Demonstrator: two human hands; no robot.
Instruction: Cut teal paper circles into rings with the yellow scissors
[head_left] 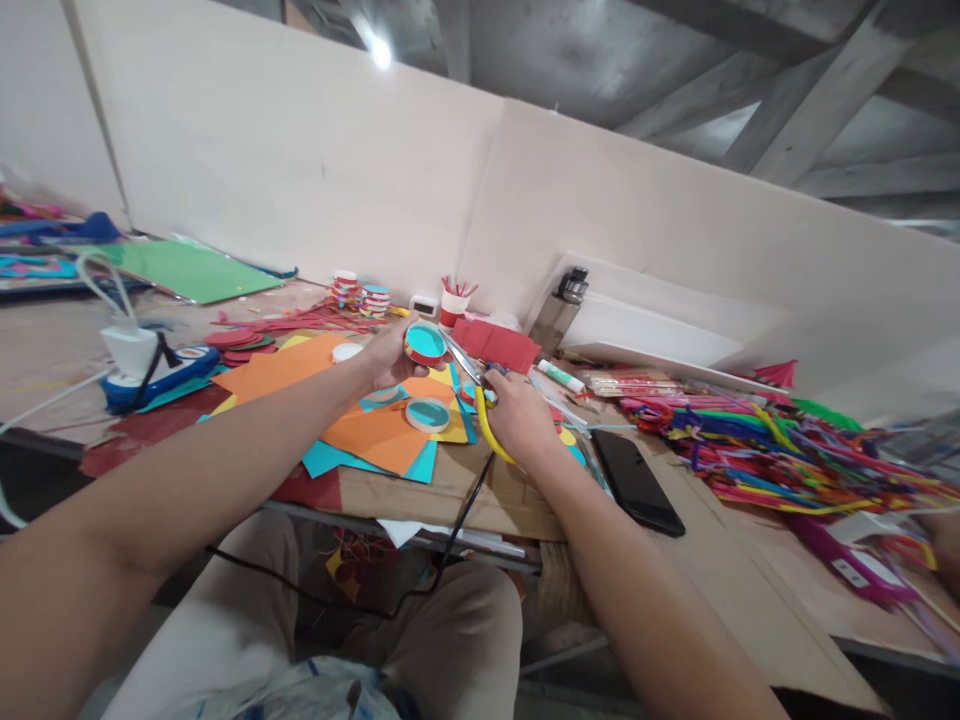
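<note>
My left hand [391, 358] grips a small round piece [425, 343] with a turquoise face and a red rim, lifted above the paper. In my right hand [517, 410] are scissors [491, 425] with yellow handles. Their metal blades point up and left, close beside the round piece; whether they touch it I cannot tell. Below the hands lie orange paper sheets [375, 437] over turquoise and yellow ones. On them rests another round piece [427, 414] with a pale rim and turquoise inside. A red folded paper [495, 342] lies behind the scissors.
Round pieces are stacked [374, 300] at the back, near a cup of red sticks [454, 300]. A glue stick [560, 376], a black phone [637, 480] and heaped pipe cleaners [750, 450] lie to the right. A blue power strip [157, 378] stands left. A black cable [457, 530] hangs over the front edge.
</note>
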